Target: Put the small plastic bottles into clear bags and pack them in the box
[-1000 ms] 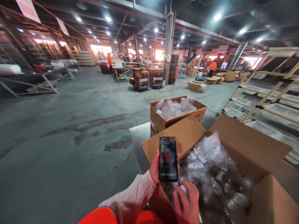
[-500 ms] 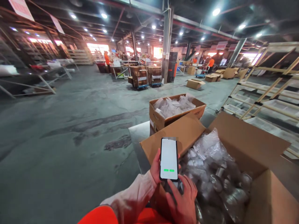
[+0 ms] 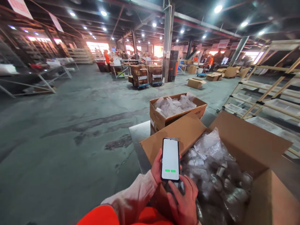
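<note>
A phone (image 3: 170, 159) with a pale lit screen and two green buttons is held upright above the near edge of an open carton. My left hand (image 3: 156, 167) is wrapped round its left side, fingertips showing at the right edge. My right hand (image 3: 184, 198) is at the phone's lower end, fingers apart, thumb near the bottom edge; whether it touches the phone is unclear. Beside it, the large open cardboard box (image 3: 260, 200) holds many clear plastic-wrapped items (image 3: 217, 178).
Behind stands a second box (image 3: 161, 122) of wrapped pieces, on a metal table (image 3: 139, 134). A rack (image 3: 262, 103) with white trays is at the right. Loaded carts (image 3: 142, 78), a pillar (image 3: 167, 43) and people in orange are farther off.
The phone and my left hand have shifted very slightly to the right. A distant person in orange at the right has moved a little.
</note>
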Available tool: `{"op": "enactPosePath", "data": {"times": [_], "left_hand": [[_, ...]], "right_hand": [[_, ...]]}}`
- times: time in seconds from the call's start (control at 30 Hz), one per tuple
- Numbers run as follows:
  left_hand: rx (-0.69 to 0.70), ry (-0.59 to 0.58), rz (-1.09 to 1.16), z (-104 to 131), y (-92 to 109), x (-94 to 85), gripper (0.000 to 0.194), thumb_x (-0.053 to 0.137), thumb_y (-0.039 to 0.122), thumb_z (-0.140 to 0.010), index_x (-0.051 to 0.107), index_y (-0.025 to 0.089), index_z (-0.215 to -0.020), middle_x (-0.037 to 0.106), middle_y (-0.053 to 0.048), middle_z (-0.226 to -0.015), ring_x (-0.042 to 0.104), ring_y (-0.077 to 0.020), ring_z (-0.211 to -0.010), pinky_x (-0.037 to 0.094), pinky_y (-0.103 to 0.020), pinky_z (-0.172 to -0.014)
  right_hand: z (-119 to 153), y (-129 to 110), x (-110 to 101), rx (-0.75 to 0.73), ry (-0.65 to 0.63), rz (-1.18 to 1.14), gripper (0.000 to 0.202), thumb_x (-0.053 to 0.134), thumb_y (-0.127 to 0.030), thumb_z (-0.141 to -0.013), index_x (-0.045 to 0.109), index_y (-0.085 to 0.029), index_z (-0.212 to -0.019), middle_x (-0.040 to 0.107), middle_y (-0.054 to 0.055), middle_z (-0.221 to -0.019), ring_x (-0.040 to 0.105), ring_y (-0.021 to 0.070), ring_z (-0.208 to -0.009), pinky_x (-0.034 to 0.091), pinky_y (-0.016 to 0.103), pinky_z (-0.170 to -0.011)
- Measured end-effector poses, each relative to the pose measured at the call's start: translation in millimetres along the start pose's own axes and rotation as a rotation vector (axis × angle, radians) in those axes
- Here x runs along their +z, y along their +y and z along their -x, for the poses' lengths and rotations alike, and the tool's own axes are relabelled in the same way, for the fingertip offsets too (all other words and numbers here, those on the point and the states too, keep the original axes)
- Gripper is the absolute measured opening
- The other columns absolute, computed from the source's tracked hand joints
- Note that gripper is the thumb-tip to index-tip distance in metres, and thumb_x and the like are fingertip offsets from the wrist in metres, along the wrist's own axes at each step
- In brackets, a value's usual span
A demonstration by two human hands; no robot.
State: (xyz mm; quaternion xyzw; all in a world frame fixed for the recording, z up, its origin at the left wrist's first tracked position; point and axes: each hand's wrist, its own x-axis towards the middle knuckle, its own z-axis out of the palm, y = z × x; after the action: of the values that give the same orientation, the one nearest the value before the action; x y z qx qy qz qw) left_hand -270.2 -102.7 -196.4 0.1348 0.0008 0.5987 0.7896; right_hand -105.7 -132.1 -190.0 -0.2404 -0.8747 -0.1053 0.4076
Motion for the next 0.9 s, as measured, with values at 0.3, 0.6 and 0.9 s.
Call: {"op": "enactPosePath", "data": {"times": [0.3,0.6,0.9], "left_hand": [[-0.004,0.012,0.003,-0.3,-0.9,-3.0,0.078,0.032,0.07,-0.084,0.058,0.008,-0.123,0.068,-0.017,-0.11,0.067,-0.0308,-0.087,0.045,-0.043,-0.08],[-0.018,0.018,-0.022,1.0,-0.2,0.3,0.078,0.035,0.07,-0.083,0.059,0.007,-0.122,0.067,-0.018,-0.113,0.067,-0.0306,-0.086,0.042,-0.044,-0.085],[-0.026,0.037,-0.005,0.9,-1.5,0.5,0.077,0.036,0.07,-0.083,0.059,0.007,-0.122,0.069,-0.017,-0.107,0.067,-0.0305,-0.087,0.041,-0.046,-0.089]], "right_hand": [[1.1,-1.6,0.1,0.007,-0.015,-0.019,0.021,0.051,-0.026,-0.088,0.068,-0.024,-0.101,0.045,0.014,-0.121,0.043,0.0335,-0.111,0.038,0.053,-0.085],[1.6,-1.5,3.3,-0.009,-0.089,0.057,0.028,0.051,-0.032,-0.087,0.065,-0.028,-0.112,0.043,0.014,-0.123,0.04,0.0352,-0.114,0.038,0.056,-0.085],[1.5,0.4,4.8,-0.029,-0.07,0.06,0.03,0.052,-0.036,-0.087,0.063,-0.028,-0.114,0.043,0.014,-0.123,0.041,0.035,-0.114,0.038,0.055,-0.085]]}}
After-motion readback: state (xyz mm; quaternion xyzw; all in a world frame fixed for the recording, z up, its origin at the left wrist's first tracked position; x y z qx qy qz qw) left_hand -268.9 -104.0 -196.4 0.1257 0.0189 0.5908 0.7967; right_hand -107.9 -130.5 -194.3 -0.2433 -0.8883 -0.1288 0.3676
